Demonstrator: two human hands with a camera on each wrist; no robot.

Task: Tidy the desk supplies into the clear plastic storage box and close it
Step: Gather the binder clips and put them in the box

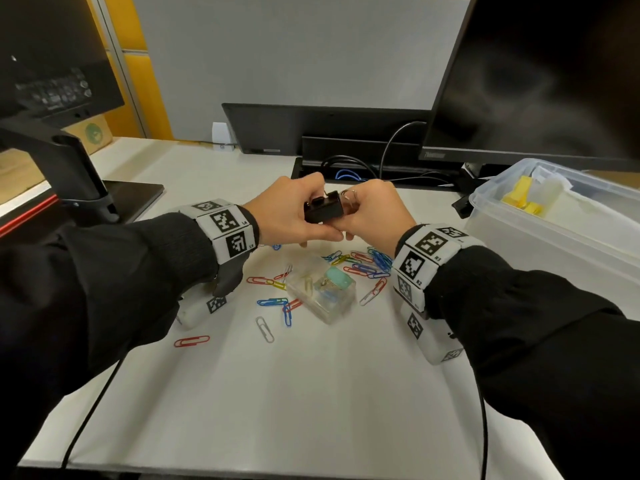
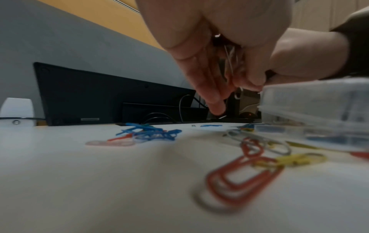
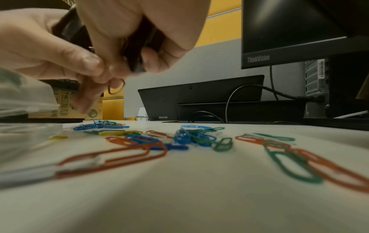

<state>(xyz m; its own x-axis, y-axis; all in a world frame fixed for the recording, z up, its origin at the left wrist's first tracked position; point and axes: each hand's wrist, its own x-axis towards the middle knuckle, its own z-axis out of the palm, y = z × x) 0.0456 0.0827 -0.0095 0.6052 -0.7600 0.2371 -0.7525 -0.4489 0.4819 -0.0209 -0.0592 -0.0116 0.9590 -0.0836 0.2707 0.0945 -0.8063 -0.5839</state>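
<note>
Behind the hands, two dark monitors (image 1: pixel 533 74) and a grey partition (image 1: pixel 294 46) are seen. Beneath them a white desk (image 1: pixel 277 393) is spread, and to the right of the right hand (image 1: pixel 374 213) a large clear plastic storage box (image 1: pixel 540 230) stands open, with yellow items inside. The left hand (image 1: pixel 287 213) and the right hand are held together above the desk, both clamped on a black binder clip (image 1: pixel 323 209). Just below them a small clear case (image 1: pixel 322 292) is ringed by scattered coloured paper clips (image 1: pixel 367 268). The binder clip could probably be dropped if the sprung handles slip, and the paper clips would be scattered further.
</note>
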